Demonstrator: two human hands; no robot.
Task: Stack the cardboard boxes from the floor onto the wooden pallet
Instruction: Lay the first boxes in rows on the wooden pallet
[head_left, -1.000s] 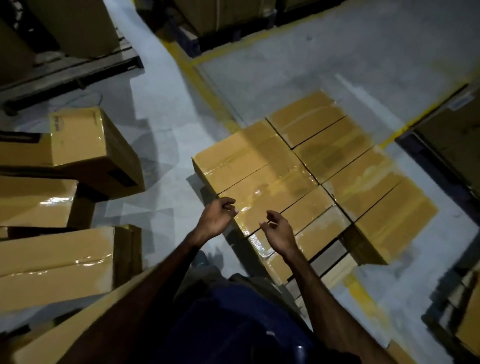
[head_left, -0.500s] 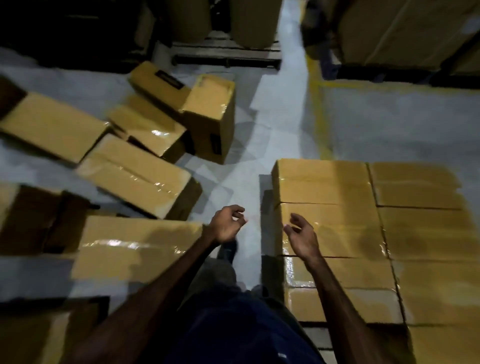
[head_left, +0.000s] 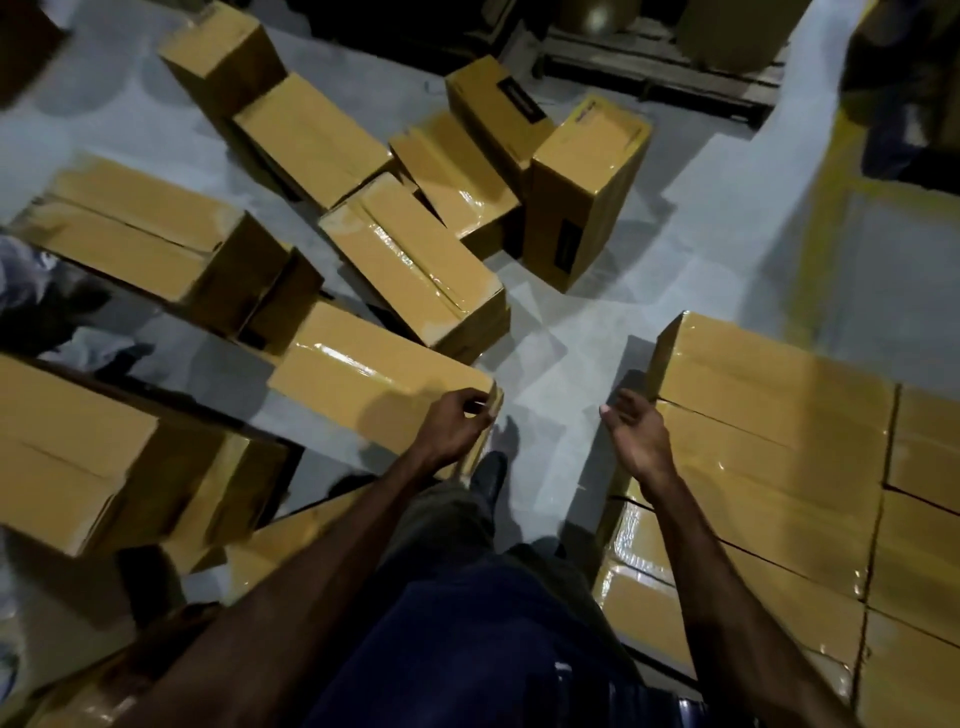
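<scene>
Right then, both hands were out front and empty. Left hand (head_left: 457, 423) hovered over the near corner of a long taped box (head_left: 363, 379) lying on the grey floor (head_left: 561, 332), fingers loosely curled, thumb and fingertips close together; couldn't tell whether they touched the cardboard, and nothing was gripped. Right hand (head_left: 636, 434) was held palm-in with fingers relaxed and slightly bent, just beside the left edge of the stacked boxes (head_left: 769, 415), holding nothing. That stack was a flat, tightly packed layer on the person's right, tape glossy on top; the pallet beneath it was hidden. Loose boxes were scattered on the floor to the left and ahead: one standing on end (head_left: 587, 192) near the middle, a taped one (head_left: 415, 260) lying at an angle beside it, a larger one (head_left: 150, 234) further left, another (head_left: 67, 447) at the left edge, plus several more piled behind. A dark shoe (head_left: 491, 475) showed on the floor between the hands. A yellow floor line (head_left: 821, 218) ran along the right, and another pallet (head_left: 654, 57) sat in shadow at the back.
</scene>
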